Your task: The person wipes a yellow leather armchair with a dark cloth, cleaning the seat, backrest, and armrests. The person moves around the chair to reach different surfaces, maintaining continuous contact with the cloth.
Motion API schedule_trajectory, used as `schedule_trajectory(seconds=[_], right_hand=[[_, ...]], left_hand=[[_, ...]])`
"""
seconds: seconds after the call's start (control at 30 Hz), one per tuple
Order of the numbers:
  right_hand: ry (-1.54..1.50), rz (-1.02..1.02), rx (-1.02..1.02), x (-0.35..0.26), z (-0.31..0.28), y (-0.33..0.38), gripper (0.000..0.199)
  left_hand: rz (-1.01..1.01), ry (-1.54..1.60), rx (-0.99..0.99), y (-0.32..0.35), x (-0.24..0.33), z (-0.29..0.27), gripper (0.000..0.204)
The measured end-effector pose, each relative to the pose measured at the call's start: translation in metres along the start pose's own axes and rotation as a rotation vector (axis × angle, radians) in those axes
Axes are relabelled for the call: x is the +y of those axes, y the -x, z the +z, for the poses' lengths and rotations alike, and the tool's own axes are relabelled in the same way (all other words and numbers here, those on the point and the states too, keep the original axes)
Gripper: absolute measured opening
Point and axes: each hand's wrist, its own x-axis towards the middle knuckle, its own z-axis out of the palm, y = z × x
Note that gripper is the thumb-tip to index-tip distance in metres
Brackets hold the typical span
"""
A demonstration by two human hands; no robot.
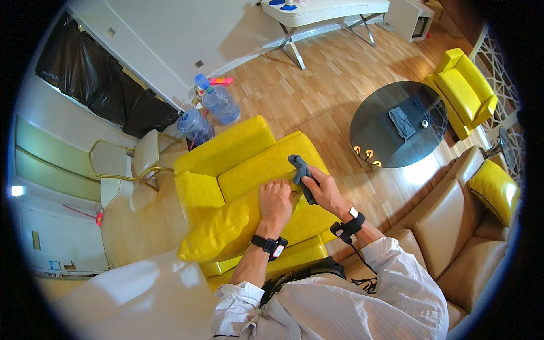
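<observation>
White, finely striped shirt sleeves (391,263) rise from the lower edge, pushed back above black wrist straps (352,223), with a thin cable trailing from the right one. Ahead of them, the left hand (275,199) presses on the yellow cushion (222,231), its fingers curled over the upper right end and, as far as shows, closed on the cover. The right hand (327,194) holds a dark grey cloth (300,169), thumb and fingers pinched about its bunched middle. This cloth stands just right of the cushion's end, its long axis running from upper left to lower right, across the cushion's own slope from lower left to upper right; the left hand is touching the cushion, the right is only near it.

Smooth, faintly creased yellow upholstery covers the boxy armchair (249,168) beneath. To the right, a tan sofa (442,232) with plump, leathery backs bears a glossy yellow pillow (494,191). Beyond, a low round counter (371,116) of dark glass carries a flat blue-grey cloth (402,123) and curved golden ornaments (369,153). Clear, ribbed bottles (222,106) stand by the wall; farther off, a white counter (334,12) rests on crossed metal legs over wood-grained flooring (317,90).
</observation>
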Motion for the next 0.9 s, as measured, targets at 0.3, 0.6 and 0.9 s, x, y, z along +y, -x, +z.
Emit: schedule_trajectory(seconds=[0.3,0.6,0.9], right_hand=[[-0.263,-0.089,-0.166,-0.061,-0.007,-0.006,0.047],[0.137,-0.521,-0.286,-0.1,0.066,-0.011,0.059],[0.304,-0.688,-0.474,-0.078,0.127,0.023,0.065]], left_hand=[[-0.049,0.215,0.3,0.007,-0.013,-0.106,0.013],[-0.367,0.514,0.25,0.081,-0.045,-0.15,0.031],[-0.611,0.713,0.215,0.153,-0.062,-0.148,0.081]])
